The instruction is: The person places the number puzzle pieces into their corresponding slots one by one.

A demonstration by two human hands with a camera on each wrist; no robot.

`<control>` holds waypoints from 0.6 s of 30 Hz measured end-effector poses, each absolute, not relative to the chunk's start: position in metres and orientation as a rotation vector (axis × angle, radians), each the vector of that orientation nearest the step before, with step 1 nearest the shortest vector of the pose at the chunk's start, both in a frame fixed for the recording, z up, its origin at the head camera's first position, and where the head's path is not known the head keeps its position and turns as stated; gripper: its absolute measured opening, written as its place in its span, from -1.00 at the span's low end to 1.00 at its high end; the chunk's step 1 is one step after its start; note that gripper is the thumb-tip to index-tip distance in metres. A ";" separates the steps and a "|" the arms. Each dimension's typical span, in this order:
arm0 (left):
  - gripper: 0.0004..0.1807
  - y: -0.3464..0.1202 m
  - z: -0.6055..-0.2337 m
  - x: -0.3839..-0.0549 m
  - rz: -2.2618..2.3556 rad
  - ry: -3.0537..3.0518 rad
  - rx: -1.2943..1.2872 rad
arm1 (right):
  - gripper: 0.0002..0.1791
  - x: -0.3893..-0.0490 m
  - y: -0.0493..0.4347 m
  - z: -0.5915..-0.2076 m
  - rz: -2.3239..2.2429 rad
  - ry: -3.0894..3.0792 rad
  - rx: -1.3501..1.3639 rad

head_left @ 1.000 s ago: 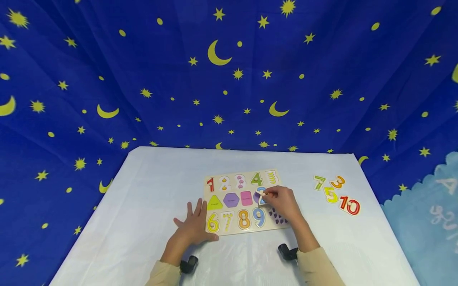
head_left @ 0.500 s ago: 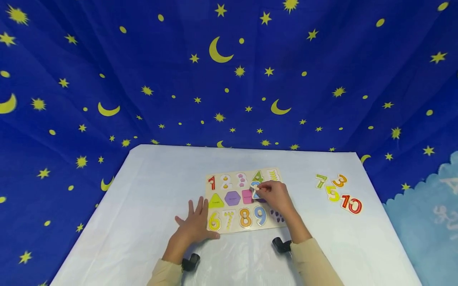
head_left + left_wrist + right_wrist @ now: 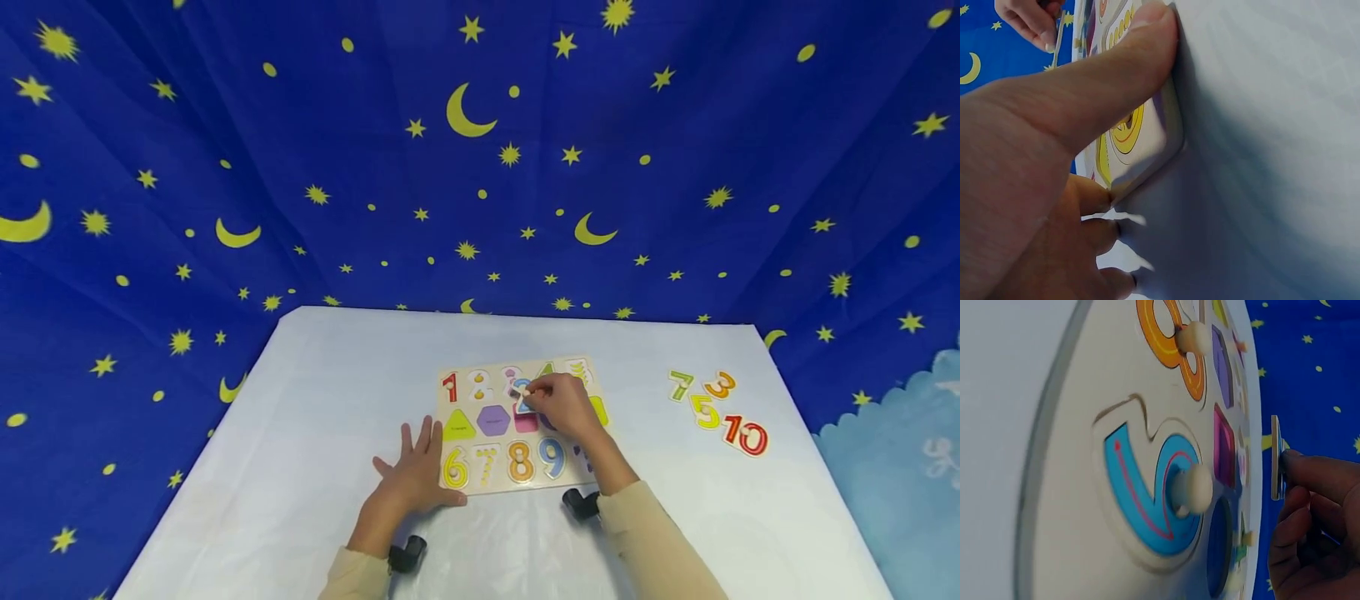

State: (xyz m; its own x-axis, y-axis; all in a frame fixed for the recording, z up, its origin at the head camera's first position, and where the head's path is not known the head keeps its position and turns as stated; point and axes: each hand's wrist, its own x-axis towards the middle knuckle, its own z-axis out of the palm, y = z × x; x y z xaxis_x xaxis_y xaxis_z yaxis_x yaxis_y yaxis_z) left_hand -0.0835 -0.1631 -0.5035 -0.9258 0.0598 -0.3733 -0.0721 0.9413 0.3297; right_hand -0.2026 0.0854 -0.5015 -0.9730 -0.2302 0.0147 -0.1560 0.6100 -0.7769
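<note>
- The board (image 3: 1104, 356) lies flat midway between the worktop's (image 3: 337, 375) left and right edges; back edge well apart.
- My right hand (image 3: 566, 408) pinches the 2 (image 3: 519, 398) between thumb and finger.
- From the right wrist I see the 2 held clear of the board's face. In the head view it overlaps the pink rectangle (image 3: 526, 423), between the board's top and middle rows.
- My left hand (image 3: 412, 475) grips nothing: fingers spread along the board's left edge, thumb against its near left corner.
- Seated in the board: the 1 (image 3: 449, 387) at its far left corner, the 6 (image 3: 455, 467) at its near left corner, the 8 (image 3: 521, 462) and the 9 (image 3: 552, 457) along its near edge.
- Loose toward the worktop's right edge: the 7 (image 3: 681, 385), the 3 (image 3: 721, 385), the 5 (image 3: 705, 412), the 10 (image 3: 746, 436).
- Blue starry curtain (image 3: 390, 167) past the worktop's back edge.
</note>
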 end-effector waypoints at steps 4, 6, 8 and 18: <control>0.36 -0.164 -0.503 -0.082 0.476 2.711 -0.019 | -0.85 -0.207 0.074 -0.502 -1.325 2.722 -0.382; 0.36 -0.164 -0.502 -0.083 0.473 2.706 -0.014 | -0.86 -0.208 0.068 -0.501 -1.325 2.727 -0.399; 0.36 -0.164 -0.501 -0.083 0.475 2.699 -0.014 | -0.86 -0.209 0.064 -0.500 -1.320 2.733 -0.411; 0.35 -0.164 -0.500 -0.081 0.462 2.717 -0.014 | -0.87 -0.215 0.046 -0.500 -1.315 2.709 -0.445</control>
State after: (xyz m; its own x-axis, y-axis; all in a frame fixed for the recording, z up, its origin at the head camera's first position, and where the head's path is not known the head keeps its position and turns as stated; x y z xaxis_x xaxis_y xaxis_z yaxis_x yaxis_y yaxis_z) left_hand -0.0809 -0.1640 -0.5003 -0.9267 0.0537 -0.3720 -0.0724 0.9457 0.3168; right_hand -0.2152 0.0456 -0.5004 -0.9527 -0.3015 0.0395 -0.2175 0.5849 -0.7814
